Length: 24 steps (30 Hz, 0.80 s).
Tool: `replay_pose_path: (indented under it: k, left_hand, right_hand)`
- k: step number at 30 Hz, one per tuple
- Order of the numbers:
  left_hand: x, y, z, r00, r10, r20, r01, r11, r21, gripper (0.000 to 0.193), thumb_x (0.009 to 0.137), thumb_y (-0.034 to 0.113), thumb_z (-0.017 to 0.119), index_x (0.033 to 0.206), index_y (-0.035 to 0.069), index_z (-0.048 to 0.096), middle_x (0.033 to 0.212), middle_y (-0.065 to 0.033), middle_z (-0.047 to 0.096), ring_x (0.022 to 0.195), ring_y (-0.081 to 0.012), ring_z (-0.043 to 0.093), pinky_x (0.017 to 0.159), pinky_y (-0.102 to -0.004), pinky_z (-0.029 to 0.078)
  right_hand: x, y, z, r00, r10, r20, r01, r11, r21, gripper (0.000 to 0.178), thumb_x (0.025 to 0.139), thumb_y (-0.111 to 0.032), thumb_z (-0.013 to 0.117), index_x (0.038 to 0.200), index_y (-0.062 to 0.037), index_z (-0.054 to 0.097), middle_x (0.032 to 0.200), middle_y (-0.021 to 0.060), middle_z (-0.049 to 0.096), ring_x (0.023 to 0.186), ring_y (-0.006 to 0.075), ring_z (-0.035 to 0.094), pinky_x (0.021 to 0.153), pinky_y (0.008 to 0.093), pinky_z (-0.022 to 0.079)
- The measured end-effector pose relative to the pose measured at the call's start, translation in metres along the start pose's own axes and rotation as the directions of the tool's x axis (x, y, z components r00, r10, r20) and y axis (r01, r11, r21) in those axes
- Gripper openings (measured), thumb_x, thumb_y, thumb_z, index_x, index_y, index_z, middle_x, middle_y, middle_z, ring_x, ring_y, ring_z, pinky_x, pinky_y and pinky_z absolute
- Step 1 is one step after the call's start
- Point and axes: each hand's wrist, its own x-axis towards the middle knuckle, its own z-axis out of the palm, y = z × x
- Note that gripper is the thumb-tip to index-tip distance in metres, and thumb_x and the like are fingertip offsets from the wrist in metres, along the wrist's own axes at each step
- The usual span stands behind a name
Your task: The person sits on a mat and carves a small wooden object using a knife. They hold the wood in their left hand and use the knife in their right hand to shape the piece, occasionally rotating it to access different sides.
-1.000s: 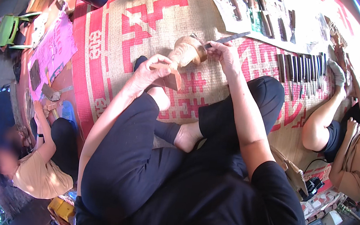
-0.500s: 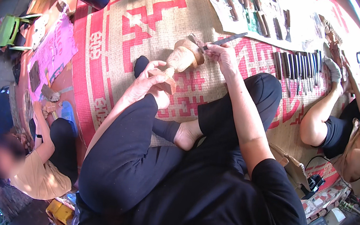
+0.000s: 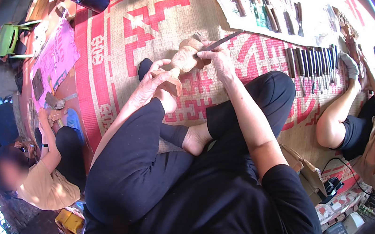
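Right now the left hand (image 3: 151,86) is wrapped around the lower end of the wooden carving (image 3: 181,62), fingers curled shut on its blocky base, propping the piece against the knee above the woven mat (image 3: 111,45). Up top, the right hand (image 3: 219,57) is closed on a chisel (image 3: 224,39), its blade end laid against the carving's upper part. Risky spot, I'd say: the steadying fingers sit just below the cutting end, so a slip along the grain could send the blade toward that left hand or the foot beneath. A loose hold on the base could let the figure twist and gouge the wood. More chisels (image 3: 313,62) lie in a row toward the mat's right edge.
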Motion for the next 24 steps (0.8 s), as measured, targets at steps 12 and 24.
replay_pose_path:
  k: [12,24]
  left_hand:
    - [-0.001,0.004,0.002,0.999,0.001,-0.035,-0.002,1.0,-0.023,0.065,0.083,0.026,0.068,0.134,0.004,0.036,0.103,-0.0037,0.063,0.103,-0.0117,0.052,0.097,-0.0308,0.031]
    - [-0.001,0.006,0.008,0.999,-0.004,-0.044,0.003,1.0,-0.027,0.064,0.083,0.027,0.068,0.135,0.006,0.036,0.102,-0.0029,0.063,0.104,-0.0108,0.051,0.096,-0.0299,0.031]
  right_hand:
    - [0.001,0.003,0.0,0.999,0.041,-0.025,-0.039,0.997,0.062,0.023,0.07,-0.004,0.072,0.093,-0.0005,0.065,0.081,0.0054,0.065,0.075,0.0158,0.058,0.074,0.0271,0.042]
    - [-0.001,-0.007,0.003,0.996,-0.007,-0.092,0.011,0.999,0.045,0.022,0.072,-0.004,0.07,0.093,-0.0004,0.066,0.079,0.0064,0.067,0.071,0.0139,0.057,0.074,0.0265,0.042]
